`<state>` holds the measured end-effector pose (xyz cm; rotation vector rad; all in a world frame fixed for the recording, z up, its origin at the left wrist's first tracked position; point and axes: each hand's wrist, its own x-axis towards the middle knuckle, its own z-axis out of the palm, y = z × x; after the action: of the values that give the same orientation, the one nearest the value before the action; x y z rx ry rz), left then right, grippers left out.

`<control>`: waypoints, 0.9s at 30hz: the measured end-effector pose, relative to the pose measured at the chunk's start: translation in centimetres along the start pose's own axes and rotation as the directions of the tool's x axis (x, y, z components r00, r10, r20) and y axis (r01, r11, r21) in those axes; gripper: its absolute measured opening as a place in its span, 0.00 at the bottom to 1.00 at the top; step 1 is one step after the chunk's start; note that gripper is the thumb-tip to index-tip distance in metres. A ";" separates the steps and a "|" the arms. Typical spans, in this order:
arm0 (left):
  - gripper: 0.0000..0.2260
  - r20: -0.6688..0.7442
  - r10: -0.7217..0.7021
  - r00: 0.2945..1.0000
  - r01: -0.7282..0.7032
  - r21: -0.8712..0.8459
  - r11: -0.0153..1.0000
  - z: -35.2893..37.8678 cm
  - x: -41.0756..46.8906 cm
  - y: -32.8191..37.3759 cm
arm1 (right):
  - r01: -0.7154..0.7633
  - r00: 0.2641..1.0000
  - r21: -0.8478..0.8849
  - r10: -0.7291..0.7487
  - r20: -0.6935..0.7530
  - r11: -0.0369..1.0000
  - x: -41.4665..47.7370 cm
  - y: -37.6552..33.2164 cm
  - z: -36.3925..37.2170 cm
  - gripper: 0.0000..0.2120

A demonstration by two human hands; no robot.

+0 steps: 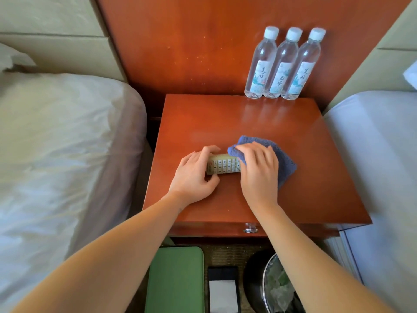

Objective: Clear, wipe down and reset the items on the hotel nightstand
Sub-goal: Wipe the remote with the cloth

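- Bed (56, 143) with white linen at far left, beside the nightstand; not part of the work now.
- On the floor below the front edge: green case (173, 279) and a dark holder with white paper (223, 288). Probably cleared items, though I can't confirm that.
- Left hand (194, 175): fingers curled over the far side of the remote control (222, 166), thumb on the near side. It holds the left end down on the top.
- Remote control lies flat near the middle of the nightstand (248, 118), keys up, its right end under the cloth.
- Right hand (259, 168): fingers bent over a bunched fold of the blue cloth (284, 163), pressing it onto the remote's right end. The rest of the cloth trails onto the wood.
- Step in hand, as I read it: wiping the remote itself, late in the wipe-down.
- Next move likely calls for drawing the cloth along the keys towards the left hand, then shifting that grip so the covered end gets wiped.
- Three water bottles (284, 66) stand upright, touching, at the back right corner; already reset, it seems.
- Waste bin (277, 285) on the floor at lower right; second bed (372, 154) at far right.
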<state>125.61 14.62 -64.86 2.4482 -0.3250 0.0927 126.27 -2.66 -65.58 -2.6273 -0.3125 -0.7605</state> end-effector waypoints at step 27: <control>0.14 -0.004 -0.118 0.993 0.116 -0.160 0.980 0.4 0.8 -1.7 | -0.075 0.996 0.146 0.068 0.053 0.986 -1.5 -3.1 -0.2 0.17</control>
<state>126.78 15.53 -66.09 2.3009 -0.1746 0.0315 123.98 -0.07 -65.28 -2.5054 -0.2749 -0.6264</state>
